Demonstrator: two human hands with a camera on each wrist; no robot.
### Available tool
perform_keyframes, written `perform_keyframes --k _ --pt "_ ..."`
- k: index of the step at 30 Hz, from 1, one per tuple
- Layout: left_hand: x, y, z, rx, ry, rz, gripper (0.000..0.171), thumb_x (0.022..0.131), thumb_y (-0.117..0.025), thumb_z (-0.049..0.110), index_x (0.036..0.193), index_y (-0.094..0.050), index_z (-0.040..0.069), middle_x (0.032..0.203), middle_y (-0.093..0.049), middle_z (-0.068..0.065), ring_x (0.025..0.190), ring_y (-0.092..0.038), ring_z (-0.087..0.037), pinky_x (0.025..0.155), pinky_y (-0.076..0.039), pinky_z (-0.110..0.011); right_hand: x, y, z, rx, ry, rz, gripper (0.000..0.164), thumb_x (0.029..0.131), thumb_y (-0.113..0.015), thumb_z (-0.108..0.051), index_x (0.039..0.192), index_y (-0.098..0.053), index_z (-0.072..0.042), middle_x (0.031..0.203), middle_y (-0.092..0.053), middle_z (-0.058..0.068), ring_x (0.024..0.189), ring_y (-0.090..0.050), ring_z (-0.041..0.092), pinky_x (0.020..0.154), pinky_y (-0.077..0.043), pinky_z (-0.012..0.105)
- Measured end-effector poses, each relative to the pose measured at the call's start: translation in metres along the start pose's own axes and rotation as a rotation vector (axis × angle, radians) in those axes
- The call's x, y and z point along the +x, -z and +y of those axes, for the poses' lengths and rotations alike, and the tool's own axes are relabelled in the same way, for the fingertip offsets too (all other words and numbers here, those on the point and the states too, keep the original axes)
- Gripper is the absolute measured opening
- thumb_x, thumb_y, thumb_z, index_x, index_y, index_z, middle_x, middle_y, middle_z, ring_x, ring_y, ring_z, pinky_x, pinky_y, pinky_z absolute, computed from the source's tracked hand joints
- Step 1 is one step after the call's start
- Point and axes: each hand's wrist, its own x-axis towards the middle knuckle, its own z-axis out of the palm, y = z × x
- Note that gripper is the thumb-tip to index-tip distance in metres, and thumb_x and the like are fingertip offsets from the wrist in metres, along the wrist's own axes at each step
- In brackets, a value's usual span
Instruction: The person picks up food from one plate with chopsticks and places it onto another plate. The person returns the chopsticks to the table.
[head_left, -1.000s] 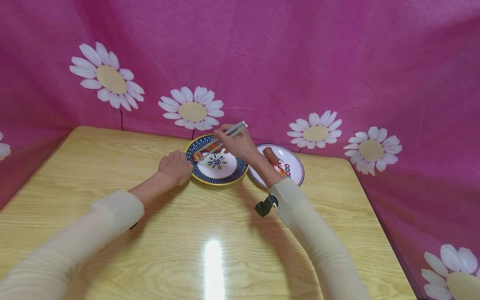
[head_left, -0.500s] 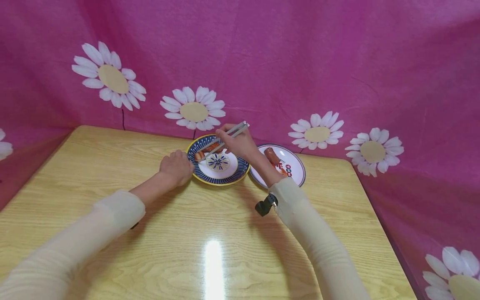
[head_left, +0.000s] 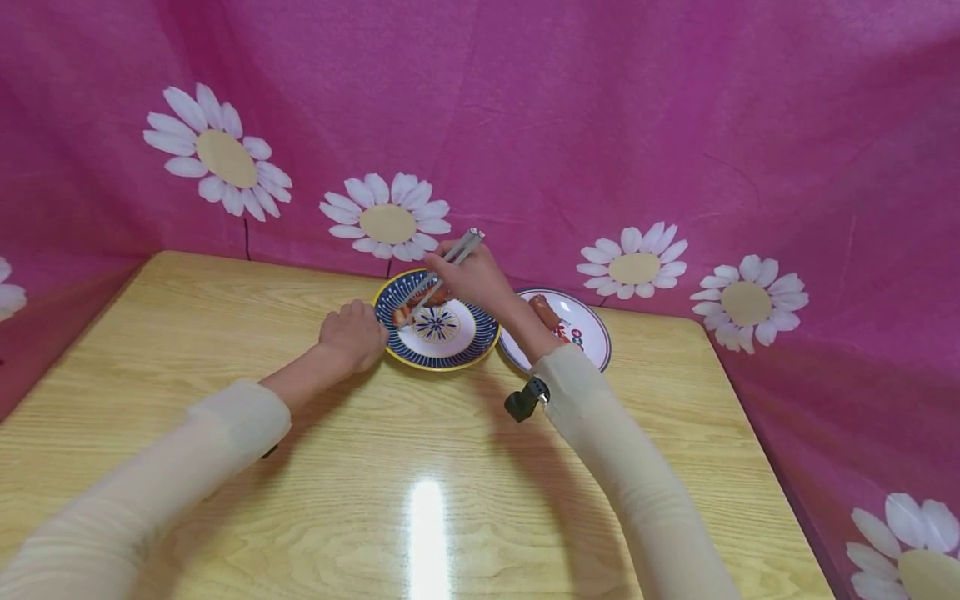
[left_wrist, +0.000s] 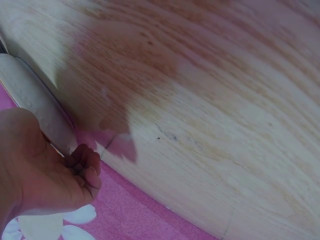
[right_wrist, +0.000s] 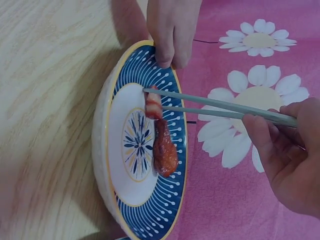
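My left hand (head_left: 351,336) grips the left rim of a blue-patterned plate (head_left: 457,346) with a yellow edge. My right hand (head_left: 474,279) holds a pair of grey chopsticks (right_wrist: 220,105) over that plate. In the right wrist view, their tips lie either side of a small red-and-white striped piece of meat (right_wrist: 153,106). Whether they squeeze it, I cannot tell. Touching the meat is a glossy brown chicken drumstick (right_wrist: 165,150), which lies along the plate's far side. In the left wrist view, the curled fingers of my left hand are beside the plate's pale outer wall (left_wrist: 37,90).
A white plate (head_left: 592,337) stands close to the right of the patterned one, partly under my right forearm. It bears a brown sausage (head_left: 543,311) and a reddish item mostly hidden by my wrist. A pink flowered cloth (head_left: 510,125) hangs behind the wooden table (head_left: 360,500).
The back ends of the chopsticks have swung left and up, so they stand steeper. Their tips and the striped meat have shifted slightly right. The left hand stays on the rim.
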Motion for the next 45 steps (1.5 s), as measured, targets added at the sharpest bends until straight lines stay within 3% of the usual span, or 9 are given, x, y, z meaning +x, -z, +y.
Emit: perform_keyframes --k 3,9,17,26,38,45 --pt "0.0 0.0 0.0 0.002 -0.003 -0.001 0.04 0.102 -0.034 0.021 0.102 -0.052 -0.014 0.093 -0.045 -0.02 0.097 -0.052 -0.037 0.083 -0.047 -0.052 0.002 0.0 -0.002 -0.064 0.005 -0.004 0.026 0.097 -0.062 -0.02 0.082 -0.069 0.001 0.057 -0.057 0.003 0.052 -0.056 0.01 0.053 -0.046 0.026" --pt "0.002 -0.002 -0.001 0.019 -0.01 -0.007 0.041 0.103 -0.034 0.022 0.105 -0.052 -0.015 0.093 -0.045 -0.02 0.097 -0.052 -0.037 0.083 -0.047 -0.051 0.002 0.001 -0.006 -0.108 -0.04 0.013 0.031 0.099 -0.058 -0.025 0.076 -0.064 -0.005 0.06 -0.061 0.004 0.054 -0.063 0.011 0.057 -0.048 0.028" --pt "0.002 -0.001 -0.001 0.008 -0.002 0.006 0.041 0.102 -0.035 0.022 0.105 -0.054 -0.014 0.094 -0.047 -0.021 0.098 -0.053 -0.038 0.083 -0.047 -0.052 -0.001 0.0 -0.006 -0.045 -0.066 0.03 0.036 0.102 -0.053 -0.028 0.075 -0.059 -0.006 0.059 -0.064 0.005 0.057 -0.069 0.024 0.054 -0.054 0.032" --pt "0.001 -0.001 0.0 0.004 0.003 0.009 0.041 0.102 -0.034 0.021 0.105 -0.053 -0.015 0.094 -0.047 -0.021 0.099 -0.053 -0.039 0.085 -0.046 -0.052 -0.007 0.003 -0.01 -0.131 -0.037 0.063 0.039 0.103 -0.054 -0.03 0.068 -0.056 -0.011 0.058 -0.059 0.002 0.054 -0.063 0.014 0.053 -0.047 0.029" --pt "0.001 -0.001 -0.001 0.005 -0.005 0.009 0.04 0.101 -0.035 0.021 0.104 -0.054 -0.015 0.092 -0.046 -0.02 0.098 -0.054 -0.039 0.084 -0.047 -0.052 -0.013 0.016 -0.012 -0.089 -0.012 0.098 0.043 0.103 -0.054 -0.024 0.063 -0.048 -0.011 0.05 -0.046 0.002 0.051 -0.065 0.015 0.05 -0.053 0.029" --pt "0.003 -0.002 -0.001 0.019 -0.019 0.01 0.038 0.101 -0.036 0.019 0.101 -0.055 -0.015 0.091 -0.046 -0.021 0.097 -0.054 -0.039 0.082 -0.049 -0.052 -0.016 0.028 -0.011 -0.043 -0.034 0.113 0.04 0.103 -0.055 -0.026 0.067 -0.053 -0.008 0.056 -0.058 0.007 0.051 -0.066 0.018 0.052 -0.056 0.036"
